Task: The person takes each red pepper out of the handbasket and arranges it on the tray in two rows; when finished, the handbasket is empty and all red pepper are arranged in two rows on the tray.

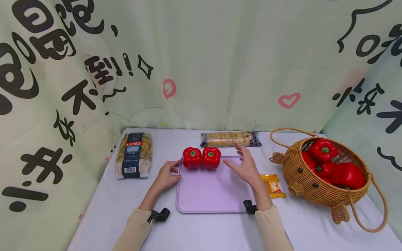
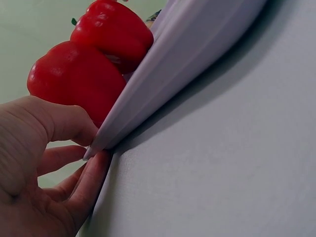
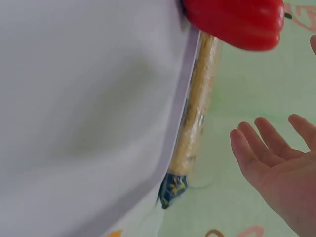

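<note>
My left hand (image 1: pixel 168 176) pinches the left rim of a lilac tray (image 1: pixel 216 195), thumb on top and fingers beneath, as the left wrist view shows. Two red bell peppers (image 1: pixel 192 159) sit side by side in the tray's far left corner, close to this hand; the one on the right (image 1: pixel 211 159) has its green stem toward me. Over the tray's right side my right hand (image 1: pixel 245 168) is held with fingers spread and nothing in it. In the right wrist view its palm (image 3: pixel 296 187) shows bare.
A wicker basket (image 1: pixel 326 190) holding several red bell peppers stands at the right. An orange packet (image 1: pixel 274 186) lies between basket and tray. Behind the tray is a long noodle packet (image 1: pixel 230 138); a pasta bag (image 1: pixel 133 156) lies at the left. A printed curtain (image 1: pixel 226 69) hangs behind.
</note>
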`<state>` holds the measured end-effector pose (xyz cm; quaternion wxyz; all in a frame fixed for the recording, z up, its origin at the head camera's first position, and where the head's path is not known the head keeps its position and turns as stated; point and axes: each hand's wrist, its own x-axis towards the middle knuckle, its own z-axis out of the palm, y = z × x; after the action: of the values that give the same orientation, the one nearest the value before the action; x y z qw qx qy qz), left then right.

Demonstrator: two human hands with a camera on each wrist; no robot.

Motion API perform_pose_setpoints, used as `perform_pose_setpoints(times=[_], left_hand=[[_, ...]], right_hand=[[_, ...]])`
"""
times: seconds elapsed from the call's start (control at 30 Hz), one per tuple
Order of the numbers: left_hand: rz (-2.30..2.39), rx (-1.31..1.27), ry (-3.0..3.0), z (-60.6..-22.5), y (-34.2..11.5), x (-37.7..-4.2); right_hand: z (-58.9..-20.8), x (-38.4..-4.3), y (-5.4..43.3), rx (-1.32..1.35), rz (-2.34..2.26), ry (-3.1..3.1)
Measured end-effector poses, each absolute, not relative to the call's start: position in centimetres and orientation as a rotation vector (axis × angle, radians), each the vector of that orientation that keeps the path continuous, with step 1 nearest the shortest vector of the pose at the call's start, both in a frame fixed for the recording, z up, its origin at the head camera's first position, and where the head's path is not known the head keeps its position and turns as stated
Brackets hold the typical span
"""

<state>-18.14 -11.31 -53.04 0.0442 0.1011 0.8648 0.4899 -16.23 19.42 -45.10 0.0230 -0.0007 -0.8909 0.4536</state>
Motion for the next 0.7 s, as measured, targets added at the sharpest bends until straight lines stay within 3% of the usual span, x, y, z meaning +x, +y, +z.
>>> perform_pose_setpoints(times=[0.7], left_hand=[[1.500, 0.309, 2.648, -53.1, -11.3, -18.1]], right_hand=[[-40.2, -14.9, 27.1, -0.052, 1.245, -2.615]])
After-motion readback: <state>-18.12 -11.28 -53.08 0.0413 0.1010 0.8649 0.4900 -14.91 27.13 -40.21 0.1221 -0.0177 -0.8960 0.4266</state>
